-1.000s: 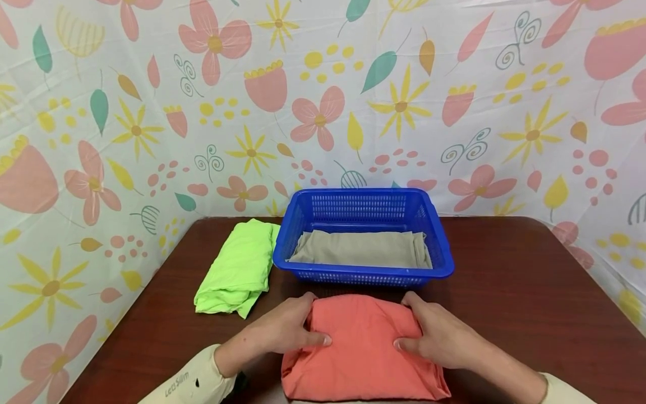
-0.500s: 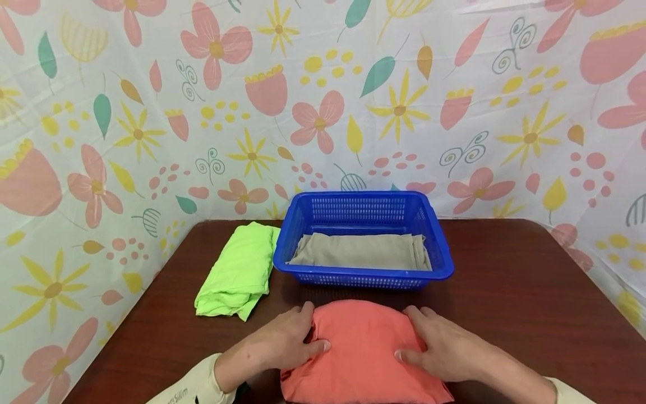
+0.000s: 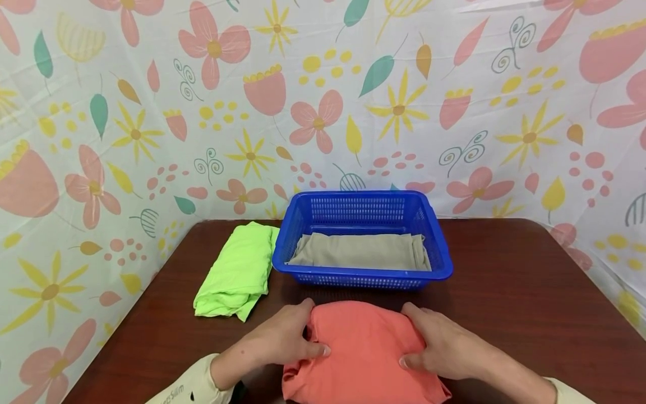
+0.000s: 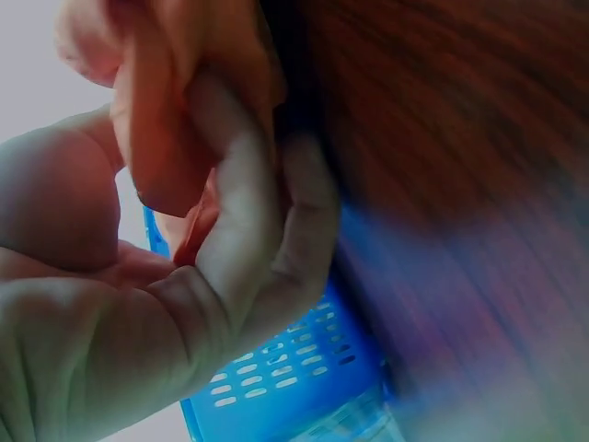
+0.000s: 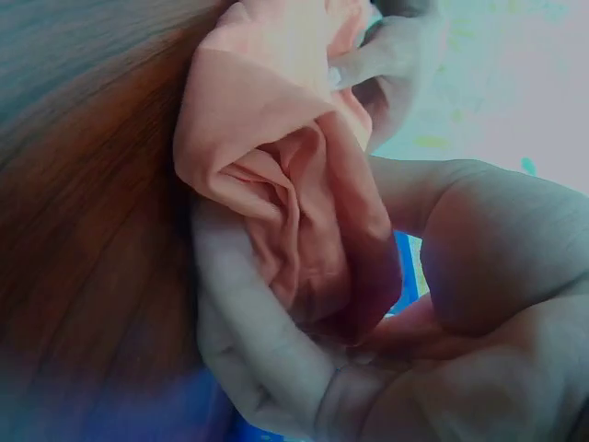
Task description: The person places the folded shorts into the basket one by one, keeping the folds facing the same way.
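In the head view, the left hand (image 3: 285, 338) and the right hand (image 3: 446, 345) grip opposite sides of a folded coral-red cloth (image 3: 365, 353) at the bottom centre of the frame, thumbs on top. Just above it, at mid-frame, sits a blue perforated plastic basket (image 3: 363, 274) with a folded beige-grey cloth (image 3: 360, 251) inside. A folded lime-green cloth (image 3: 234, 269) lies left of centre, beside the basket, on the dark reddish-brown wooden table (image 3: 515, 292). A white floral-patterned curtain (image 3: 323, 62) fills the upper frame.

In the left wrist view, the left hand's fingers curl round the cloth's edge at upper left; the basket shows at the bottom.

In the right wrist view, the right hand's fingers wrap beneath the coral-red folds at centre.
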A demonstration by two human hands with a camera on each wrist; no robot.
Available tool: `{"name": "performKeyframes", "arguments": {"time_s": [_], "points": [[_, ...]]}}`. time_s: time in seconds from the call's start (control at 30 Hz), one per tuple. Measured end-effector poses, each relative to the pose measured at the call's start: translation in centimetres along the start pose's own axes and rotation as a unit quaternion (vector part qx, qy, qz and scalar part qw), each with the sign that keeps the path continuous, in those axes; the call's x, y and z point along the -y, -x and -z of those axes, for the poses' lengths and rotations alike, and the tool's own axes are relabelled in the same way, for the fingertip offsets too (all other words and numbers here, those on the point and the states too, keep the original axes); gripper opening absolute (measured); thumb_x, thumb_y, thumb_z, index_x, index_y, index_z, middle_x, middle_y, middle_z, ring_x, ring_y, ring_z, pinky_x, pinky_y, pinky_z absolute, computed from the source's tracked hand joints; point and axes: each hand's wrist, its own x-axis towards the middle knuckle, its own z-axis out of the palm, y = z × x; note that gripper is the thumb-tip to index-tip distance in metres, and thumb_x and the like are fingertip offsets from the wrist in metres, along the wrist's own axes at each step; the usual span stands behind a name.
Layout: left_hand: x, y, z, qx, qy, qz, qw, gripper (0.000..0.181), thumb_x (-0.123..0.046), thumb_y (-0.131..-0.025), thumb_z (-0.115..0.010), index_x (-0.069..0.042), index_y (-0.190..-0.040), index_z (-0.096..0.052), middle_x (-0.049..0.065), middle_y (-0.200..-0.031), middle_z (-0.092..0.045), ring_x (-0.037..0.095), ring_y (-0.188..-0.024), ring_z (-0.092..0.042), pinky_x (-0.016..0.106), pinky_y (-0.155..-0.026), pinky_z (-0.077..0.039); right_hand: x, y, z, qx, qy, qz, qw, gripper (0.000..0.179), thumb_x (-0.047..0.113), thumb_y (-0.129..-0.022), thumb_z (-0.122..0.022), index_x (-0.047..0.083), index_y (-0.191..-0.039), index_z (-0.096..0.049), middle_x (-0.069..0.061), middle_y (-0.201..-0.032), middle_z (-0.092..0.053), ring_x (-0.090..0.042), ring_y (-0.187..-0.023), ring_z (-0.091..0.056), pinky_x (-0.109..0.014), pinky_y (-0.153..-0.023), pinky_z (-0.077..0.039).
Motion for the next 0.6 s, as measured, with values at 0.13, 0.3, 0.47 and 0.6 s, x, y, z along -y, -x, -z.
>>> {"name": "performKeyframes", "arguments": {"time_s": [0.13,0.3,0.47,0.6], "points": [[0.12,-0.13,0.1,-0.001,0.027,0.002,0.9996,0.055,-0.037,-0.081,-0.094,-0.012,-0.112,-0.058,-0.006,-0.087,-0.063,0.009,-0.079,-0.059,0.029,-0.07,-0.052,0.01,0.2,0.09,0.005,-0.027,0.012,0.9996,0.049,0.023,-0.08,-0.093,0.016,-0.111,-0.056,0.006,-0.087,-0.06,-0.009,-0.079,-0.055,-0.028,-0.067,-0.046],[0.36,-0.38,0.12,0.012,0.047,0.013,0.9987,0.056,-0.036,-0.081,-0.095,-0.012,-0.116,-0.058,-0.005,-0.092,-0.064,0.01,-0.082,-0.06,0.032,-0.073,-0.053,0.04,0.36,0.24,0.01,-0.048,0.018,0.9986,0.049,0.021,-0.081,-0.091,0.015,-0.112,-0.055,0.006,-0.086,-0.061,-0.007,-0.077,-0.056,-0.027,-0.066,-0.046],[0.46,-0.46,0.11,0.02,0.055,0.018,0.9981,0.058,-0.037,-0.081,-0.094,-0.013,-0.12,-0.058,-0.005,-0.096,-0.064,0.011,-0.086,-0.061,0.034,-0.078,-0.054,0.06,0.36,0.39,0.011,-0.062,0.026,0.9977,0.048,0.02,-0.081,-0.091,0.015,-0.113,-0.055,0.006,-0.087,-0.062,-0.007,-0.078,-0.057,-0.027,-0.066,-0.047],[0.26,-0.21,0.39,0.021,0.066,0.013,0.9975,0.056,-0.038,-0.082,-0.094,-0.015,-0.118,-0.058,-0.006,-0.097,-0.065,0.011,-0.089,-0.061,0.033,-0.079,-0.053,0.12,0.44,0.51,0.008,-0.064,0.03,0.9975,0.048,0.019,-0.08,-0.09,0.015,-0.113,-0.056,0.007,-0.087,-0.062,-0.006,-0.078,-0.057,-0.027,-0.066,-0.047]]}}
